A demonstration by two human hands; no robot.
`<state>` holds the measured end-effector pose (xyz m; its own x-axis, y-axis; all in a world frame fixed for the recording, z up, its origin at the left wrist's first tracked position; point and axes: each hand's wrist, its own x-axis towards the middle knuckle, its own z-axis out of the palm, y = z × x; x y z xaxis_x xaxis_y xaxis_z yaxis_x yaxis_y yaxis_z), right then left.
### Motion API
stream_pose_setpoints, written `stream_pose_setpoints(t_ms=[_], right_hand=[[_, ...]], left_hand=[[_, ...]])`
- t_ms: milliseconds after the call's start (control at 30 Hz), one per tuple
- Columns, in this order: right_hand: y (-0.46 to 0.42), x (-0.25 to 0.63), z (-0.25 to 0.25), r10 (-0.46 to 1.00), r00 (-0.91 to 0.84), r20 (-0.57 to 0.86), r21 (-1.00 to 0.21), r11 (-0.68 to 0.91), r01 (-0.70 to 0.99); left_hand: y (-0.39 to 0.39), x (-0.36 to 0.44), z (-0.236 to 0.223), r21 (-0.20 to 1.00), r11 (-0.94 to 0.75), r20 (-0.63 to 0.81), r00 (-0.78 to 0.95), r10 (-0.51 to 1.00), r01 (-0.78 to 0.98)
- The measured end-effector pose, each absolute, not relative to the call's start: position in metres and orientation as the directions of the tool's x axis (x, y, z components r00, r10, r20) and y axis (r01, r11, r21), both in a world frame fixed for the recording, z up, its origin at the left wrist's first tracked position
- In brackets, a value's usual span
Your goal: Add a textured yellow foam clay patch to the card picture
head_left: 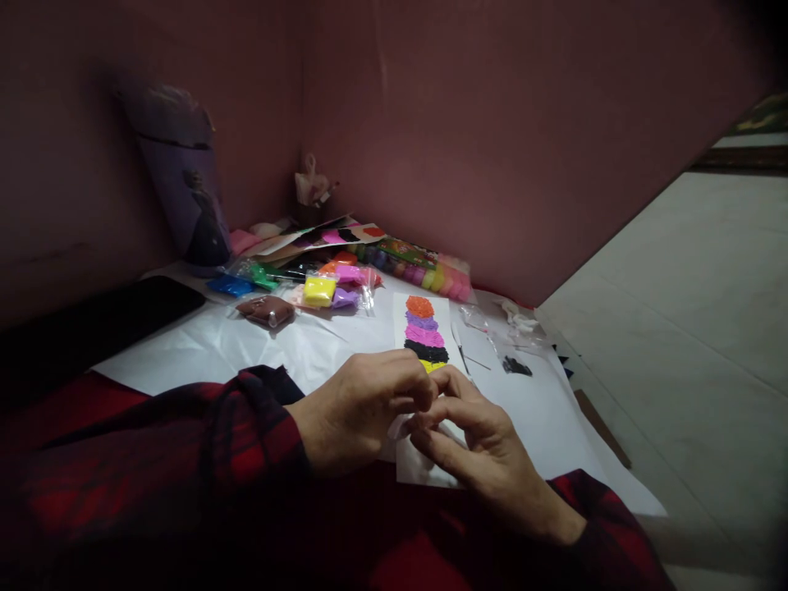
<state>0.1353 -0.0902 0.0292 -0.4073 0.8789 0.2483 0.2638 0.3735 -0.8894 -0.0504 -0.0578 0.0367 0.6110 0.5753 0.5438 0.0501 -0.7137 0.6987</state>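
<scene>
My left hand (363,402) and my right hand (480,443) meet above the near end of a white paper strip (403,320). Both hands are closed, with fingertips pinched close together. A pale, slightly see-through bit (399,427) shows below the left fingers; what exactly is gripped is hidden. Beyond the fingers, the strip carries bumpy coloured bands, from an orange patch (419,307) through purple, pink and black to a yellow band (434,367) partly covered by my hands. A thin pointed tool (460,349) lies just right of the strip.
Small clear bags of coloured clay (318,291) and a brown clay packet (266,312) lie at the left. Behind are a long multicoloured pack (424,267) and a tall purple container (185,180). A black piece (517,366) rests at right. A dark flat object (141,308) sits far left.
</scene>
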Motion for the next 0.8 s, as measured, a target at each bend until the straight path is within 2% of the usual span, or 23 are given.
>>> stream_pose_setpoints(t_ms=[133, 200, 267, 300, 367, 433, 533, 633, 800], right_hand=[[-0.088, 0.138, 0.024, 0.897, -0.245, 0.368, -0.87, 0.426, 0.25], [-0.088, 0.14, 0.023, 0.892, -0.19, 0.409, -0.862, 0.446, 0.239], [-0.089, 0.141, 0.022, 0.891, -0.166, 0.424, -0.862, 0.453, 0.228], [-0.089, 0.142, 0.022, 0.889, -0.165, 0.428, -0.862, 0.456, 0.223], [-0.09, 0.142, 0.022, 0.887, -0.177, 0.426, -0.861, 0.457, 0.222], [-0.091, 0.143, 0.021, 0.899, -0.189, 0.396, -0.87, 0.433, 0.237], [-0.09, 0.144, 0.018, 0.949, -0.197, 0.245, -0.935, 0.285, 0.209], [-0.088, 0.146, 0.013, 0.967, -0.244, 0.072, -0.989, 0.101, 0.105], [-0.086, 0.145, 0.007, 0.948, -0.317, -0.003, -1.0, 0.0, 0.01]], left_hand=[[-0.057, -0.049, 0.039, 0.755, -0.651, 0.535, 0.5, 0.681, 0.08], [-0.053, -0.049, 0.037, 0.833, -0.535, 0.45, 0.395, 0.801, 0.137], [-0.047, -0.048, 0.033, 0.96, -0.257, 0.208, 0.325, 0.922, 0.115], [-0.045, -0.047, 0.03, 0.997, -0.071, 0.051, 0.388, 0.92, 0.037], [-0.04, -0.046, 0.026, 0.952, 0.273, -0.153, 0.558, 0.816, -0.138], [-0.039, -0.044, 0.024, 0.876, 0.429, -0.199, 0.643, 0.74, -0.222], [-0.039, -0.041, 0.024, 0.855, 0.424, -0.191, 0.579, 0.792, -0.299], [-0.041, -0.04, 0.025, 0.859, 0.4, -0.194, 0.522, 0.831, -0.318], [-0.045, -0.039, 0.026, 0.866, 0.392, -0.204, 0.497, 0.843, -0.31]])
